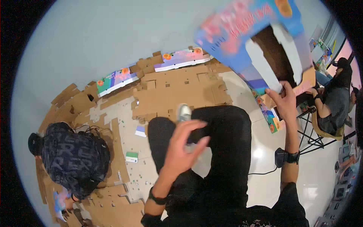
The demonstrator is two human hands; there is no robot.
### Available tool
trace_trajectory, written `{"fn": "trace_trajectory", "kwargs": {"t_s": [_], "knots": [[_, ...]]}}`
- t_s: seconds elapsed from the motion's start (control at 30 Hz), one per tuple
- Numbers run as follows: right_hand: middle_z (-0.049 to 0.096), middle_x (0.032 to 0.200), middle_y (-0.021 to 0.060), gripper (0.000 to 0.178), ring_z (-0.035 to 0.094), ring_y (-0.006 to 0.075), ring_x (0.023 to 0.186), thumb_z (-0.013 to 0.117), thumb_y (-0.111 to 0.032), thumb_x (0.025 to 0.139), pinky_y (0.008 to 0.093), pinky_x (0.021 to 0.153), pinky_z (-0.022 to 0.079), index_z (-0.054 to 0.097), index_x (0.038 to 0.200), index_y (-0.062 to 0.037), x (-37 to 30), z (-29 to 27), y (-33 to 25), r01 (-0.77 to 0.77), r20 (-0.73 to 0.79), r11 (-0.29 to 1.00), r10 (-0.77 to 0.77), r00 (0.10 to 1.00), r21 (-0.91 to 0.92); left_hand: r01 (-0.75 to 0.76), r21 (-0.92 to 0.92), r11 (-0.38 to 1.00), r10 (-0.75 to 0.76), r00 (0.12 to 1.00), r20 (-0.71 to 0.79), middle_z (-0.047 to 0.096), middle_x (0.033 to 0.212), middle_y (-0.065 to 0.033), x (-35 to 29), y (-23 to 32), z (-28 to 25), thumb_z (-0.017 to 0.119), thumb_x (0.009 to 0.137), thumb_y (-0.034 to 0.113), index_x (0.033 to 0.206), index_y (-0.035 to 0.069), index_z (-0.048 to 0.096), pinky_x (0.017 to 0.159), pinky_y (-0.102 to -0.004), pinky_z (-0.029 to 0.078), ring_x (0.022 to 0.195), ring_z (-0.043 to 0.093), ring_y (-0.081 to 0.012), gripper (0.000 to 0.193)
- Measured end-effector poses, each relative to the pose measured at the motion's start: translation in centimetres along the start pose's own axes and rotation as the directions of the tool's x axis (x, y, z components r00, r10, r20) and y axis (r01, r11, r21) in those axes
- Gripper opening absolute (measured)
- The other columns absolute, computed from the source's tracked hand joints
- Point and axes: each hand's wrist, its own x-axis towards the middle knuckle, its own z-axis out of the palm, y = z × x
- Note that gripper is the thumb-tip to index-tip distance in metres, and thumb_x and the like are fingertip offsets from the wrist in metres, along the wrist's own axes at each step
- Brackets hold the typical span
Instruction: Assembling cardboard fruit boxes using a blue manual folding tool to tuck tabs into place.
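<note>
Up at the right, my right hand grips the lower edge of a colourful cardboard box, blue and pink with an orange fruit print. The box is tilted, its opening shows white flaps and a brown inside, and part of it is blurred. Over my knees hovers my left hand, fingers apart and nothing in it. Below it are my black trousers and one pale shoe.
Flattened brown cardboard covers the floor ahead, with printed box pieces along the wall. A person in a dark patterned jacket crouches at left. Another person sits on a folding chair at right. A small green-white box lies nearby.
</note>
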Motion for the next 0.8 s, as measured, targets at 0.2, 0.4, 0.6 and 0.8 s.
{"fn": "trace_trajectory", "kwargs": {"t_s": [0.2, 0.4, 0.6, 0.8], "knots": [[0.061, 0.081, 0.0064, 0.055, 0.054, 0.0159, 0.072, 0.086, -0.035, 0.077, 0.0311, 0.066, 0.047, 0.064, 0.106, 0.0068, -2.8, 8.2, 19.7, -0.237, -0.052, 0.968, 0.234, 0.971, -0.077, 0.230, 0.309, 0.923, -0.162, 0.960, -0.230, 0.069, 0.095, -0.0129, -3.0, -5.8, -5.9, 0.064, 0.086, -0.002, 0.097, 0.001, 0.065, 0.082, -0.0357, 0.051, 0.088, 0.065, -0.0274, 0.012], [0.060, 0.071, 0.0075, 0.057, 0.056, 0.0182, 0.066, 0.083, -0.049, 0.077, 0.0340, 0.064, 0.047, 0.067, 0.089, 0.0039, -4.8, 10.6, 41.2, -0.508, -0.034, 0.770, 0.538, 0.842, -0.385, 0.351, 0.453, 0.819, -0.328, 0.935, -0.133, 0.068, 0.081, -0.0116, -2.0, -6.2, -6.3, 0.061, 0.087, 0.001, 0.089, 0.002, 0.062, 0.073, -0.0367, 0.049, 0.075, 0.062, -0.0256, 0.003], [0.056, 0.071, 0.0004, 0.040, 0.051, 0.0148, 0.065, 0.077, -0.041, 0.086, 0.0341, 0.058, 0.044, 0.061, 0.089, -0.0048, -1.3, 3.6, 65.8, -0.379, 0.077, 0.639, 0.567, 0.820, -0.670, 0.293, 0.558, 0.777, -0.301, 0.950, -0.080, 0.069, 0.082, -0.0177, -0.1, -8.4, -5.9, 0.059, 0.095, 0.004, 0.109, -0.002, 0.062, 0.067, -0.0365, 0.050, 0.069, 0.062, -0.0235, 0.015], [0.069, 0.083, 0.0132, 0.045, 0.066, 0.0294, 0.077, 0.070, -0.042, 0.090, 0.0380, 0.071, 0.053, 0.067, 0.112, -0.0027, 6.0, 2.8, 73.1, 0.108, 0.156, 0.133, 0.433, 0.888, -0.985, 0.281, 0.464, 0.840, -0.323, 0.946, 0.013, 0.063, 0.073, -0.0135, 0.0, -9.5, -7.0, 0.054, 0.087, 0.001, 0.109, -0.002, 0.059, 0.061, -0.0376, 0.052, 0.062, 0.063, -0.0260, 0.023]]}}
